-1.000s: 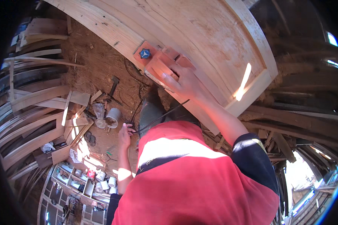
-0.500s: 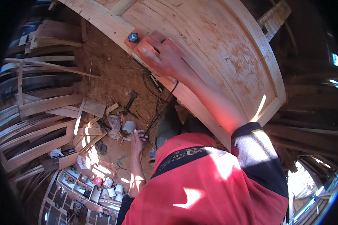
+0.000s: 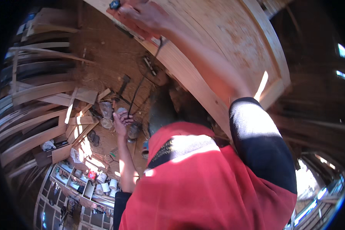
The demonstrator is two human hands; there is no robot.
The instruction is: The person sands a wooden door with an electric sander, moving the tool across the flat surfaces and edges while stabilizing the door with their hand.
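My right hand (image 3: 151, 17) is closed around the handle of an orange-red electric planer (image 3: 127, 23) with a blue front knob (image 3: 114, 4). The planer rests along the left edge of a large wooden panel (image 3: 234, 50) with a raised curved-looking frame; motion blurs it slightly. A dark power cord (image 3: 140, 84) trails from the planer's rear down to my left hand (image 3: 122, 119), whose partly curled fingers hold it, palm turned up, low on the left over the ground.
A hammer (image 3: 123, 85) and a clear plastic bag (image 3: 106, 109) lie on the sawdust-covered ground (image 3: 103, 50). Stacked boards (image 3: 42, 92) line the left side. A compartmented wooden rack (image 3: 69, 186) with white cups (image 3: 113, 184) stands lower left.
The planer and my right hand have moved farther up and left along the panel's edge. My left hand has shifted left and up with the cord, which is now stretched straighter.
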